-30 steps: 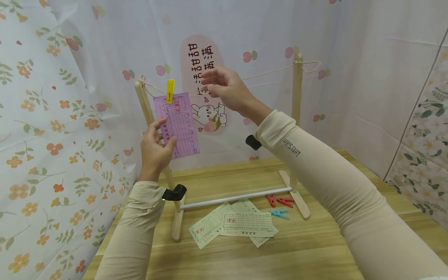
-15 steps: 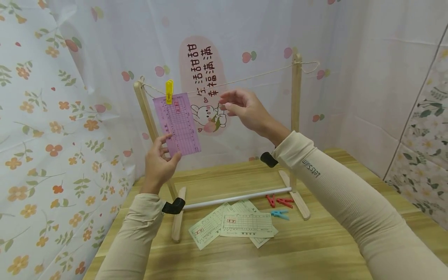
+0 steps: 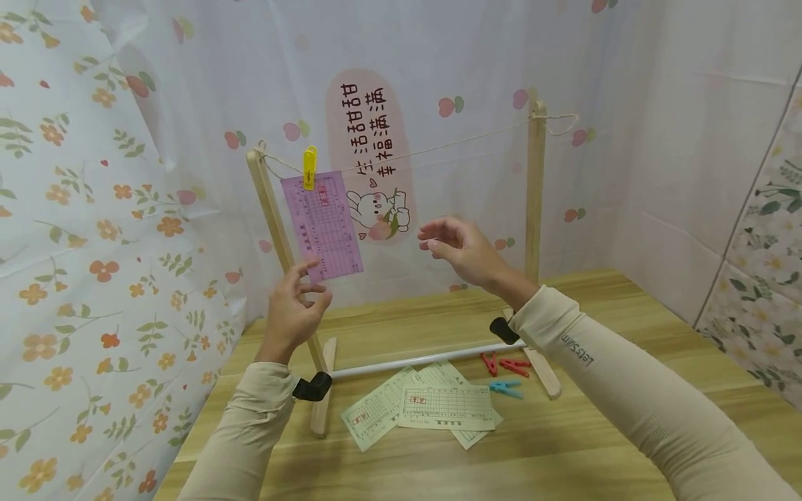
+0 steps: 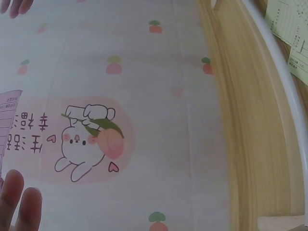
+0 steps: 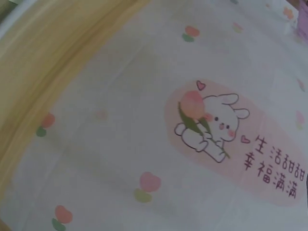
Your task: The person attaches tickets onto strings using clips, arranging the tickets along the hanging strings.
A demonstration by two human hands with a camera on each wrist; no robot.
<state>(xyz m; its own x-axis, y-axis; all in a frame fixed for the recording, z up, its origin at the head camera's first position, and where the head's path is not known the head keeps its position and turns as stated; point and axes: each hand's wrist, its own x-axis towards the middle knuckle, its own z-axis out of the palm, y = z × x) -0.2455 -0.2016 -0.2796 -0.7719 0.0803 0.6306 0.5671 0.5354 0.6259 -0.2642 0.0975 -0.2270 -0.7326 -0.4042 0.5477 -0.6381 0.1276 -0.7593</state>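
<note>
A purple printed form slip (image 3: 328,233) hangs from the string (image 3: 438,148), held by a yellow clothespin (image 3: 310,168) near the left post. My left hand (image 3: 292,313) is beside the slip's lower left corner with fingers loosely bent; I cannot tell whether a fingertip touches the paper. In the left wrist view, two fingers (image 4: 29,204) show below the slip's edge (image 4: 8,120). To the right of the slip, my right hand (image 3: 465,252) hovers in the air below the string, fingers loosely bent and holding nothing. The right wrist view shows mainly the backdrop.
Wooden posts (image 3: 535,202) carry the string, joined low down by a white rod (image 3: 426,360). On the wooden table (image 3: 401,466) lie overlapping pale green slips (image 3: 446,410), two red clothespins (image 3: 515,367) and a blue clothespin (image 3: 505,389). Printed cloth stands behind and beside.
My right hand has come away from the string, moving down and to the right. My left hand has slid down along the slip, which stays hanging from the yellow clothespin.
</note>
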